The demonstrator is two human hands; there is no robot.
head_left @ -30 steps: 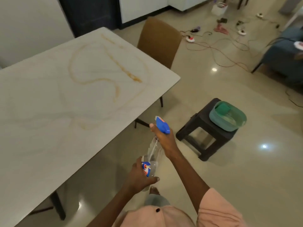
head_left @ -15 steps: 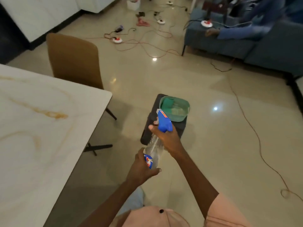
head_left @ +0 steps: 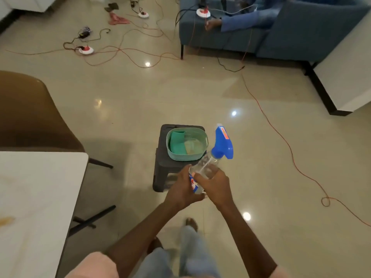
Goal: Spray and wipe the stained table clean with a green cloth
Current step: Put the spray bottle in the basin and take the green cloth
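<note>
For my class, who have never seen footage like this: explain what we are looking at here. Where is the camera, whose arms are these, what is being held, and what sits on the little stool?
There is no machine here. The camera is worn on a person's head and looks forward and down, so the two bare arms reaching up from the bottom edge are that person's own. Both hands hold one clear spray bottle with a blue trigger top: the left hand grips its lower part and the right hand wraps around its body. Just beyond the hands, a dark stool stands on the shiny floor and carries a pale green basket. Inside the basket lies a folded green cloth. At the left edge you see a corner of the white table, with an orange-brown stain on it, and a brown chair behind it. Cables trail over the floor.
</note>
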